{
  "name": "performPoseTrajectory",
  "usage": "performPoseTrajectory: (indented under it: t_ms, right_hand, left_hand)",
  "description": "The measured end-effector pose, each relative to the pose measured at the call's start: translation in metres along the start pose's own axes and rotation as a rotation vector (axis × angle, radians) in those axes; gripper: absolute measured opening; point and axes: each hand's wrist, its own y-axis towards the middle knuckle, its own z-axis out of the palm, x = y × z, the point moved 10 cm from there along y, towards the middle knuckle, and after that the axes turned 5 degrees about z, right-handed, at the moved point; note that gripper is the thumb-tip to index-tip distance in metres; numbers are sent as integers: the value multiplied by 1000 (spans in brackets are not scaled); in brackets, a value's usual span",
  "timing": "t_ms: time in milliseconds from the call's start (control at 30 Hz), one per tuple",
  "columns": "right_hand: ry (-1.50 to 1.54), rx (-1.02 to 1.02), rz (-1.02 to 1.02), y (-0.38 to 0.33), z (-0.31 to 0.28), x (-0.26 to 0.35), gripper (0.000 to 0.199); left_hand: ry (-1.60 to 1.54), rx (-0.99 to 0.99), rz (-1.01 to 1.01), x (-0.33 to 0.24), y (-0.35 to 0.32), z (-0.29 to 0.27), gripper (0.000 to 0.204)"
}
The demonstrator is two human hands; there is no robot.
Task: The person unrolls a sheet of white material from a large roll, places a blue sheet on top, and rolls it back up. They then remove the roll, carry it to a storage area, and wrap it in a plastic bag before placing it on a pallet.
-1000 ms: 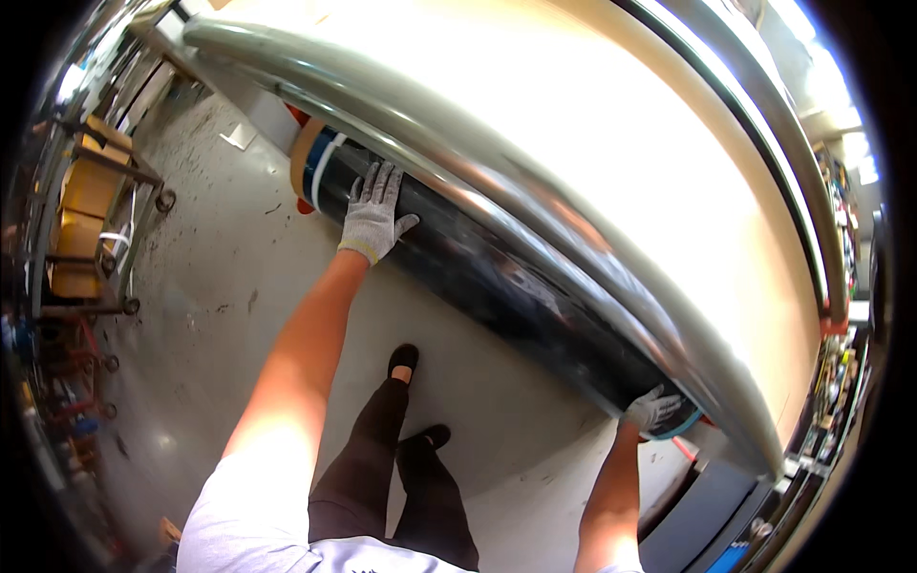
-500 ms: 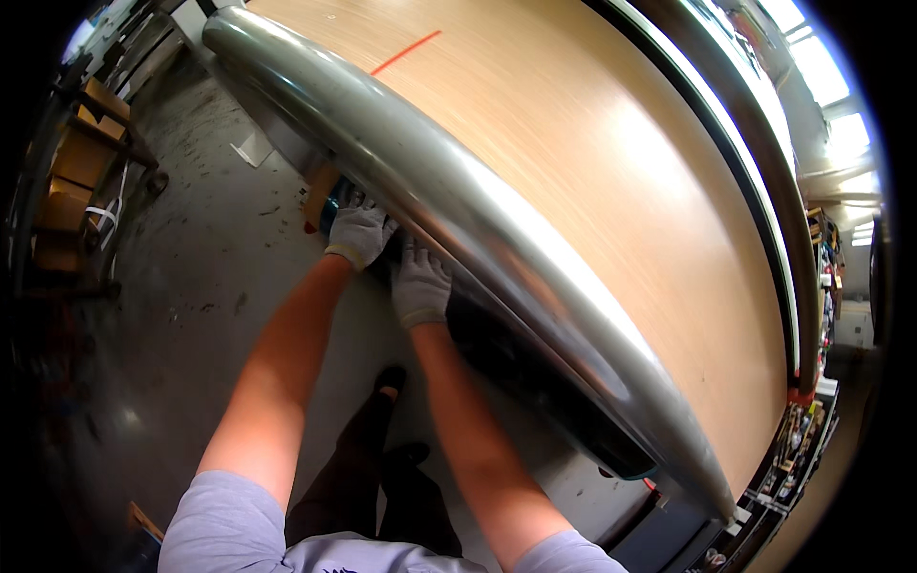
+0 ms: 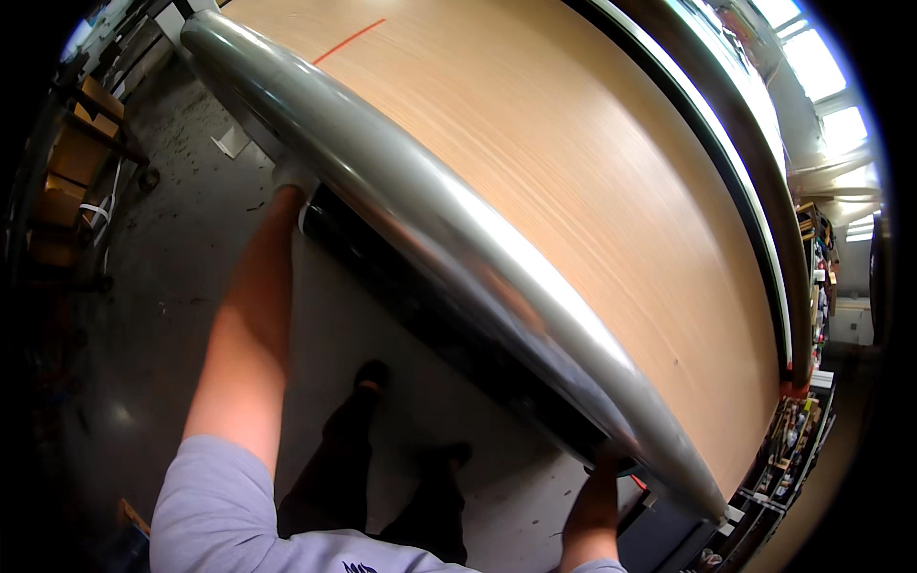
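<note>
A long polished metal rail point(image 3: 420, 191) runs along the near edge of a wood-grain table top point(image 3: 535, 181). Below the rail, a long dark panel point(image 3: 430, 325) stretches between my two hands. My left hand point(image 3: 292, 176), in a light work glove, reaches under the rail beside the panel's far left end; its fingers are hidden. At the other end, my right hand point(image 3: 606, 456) lies in shadow under the rail, close to the panel's right end. Its fingers are also out of sight, so its grip cannot be made out.
Cardboard boxes point(image 3: 72, 153) sit on a wheeled rack at the left. A small white piece point(image 3: 231, 142) lies on the grey floor point(image 3: 181, 363). Shelves with many small items point(image 3: 788, 439) stand at the right. A red line point(image 3: 350, 41) crosses part of the table top.
My hands have parted from close together: the left went farther up and left, the right far along to the right. The dark panel now reaches farther left under the rail.
</note>
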Motion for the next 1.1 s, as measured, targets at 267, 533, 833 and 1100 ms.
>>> performPoseTrajectory:
  t_ms: [267, 533, 833, 1100]
  right_hand:
    - [304, 171, 399, 54, 46, -277, 67]
    - [952, 489, 177, 25, 105, -379, 77]
    - [1278, 873, 248, -71, -40, -292, 53]
    - [1180, 794, 339, -157, -134, -240, 28]
  left_hand:
    - [-275, -173, -149, 46, -133, -54, 65]
    - [-596, -119, -476, 93, -457, 131, 91]
    - [-984, 262, -843, -134, -671, 194, 111]
    - [-936, 408, -811, -161, -771, 213, 99]
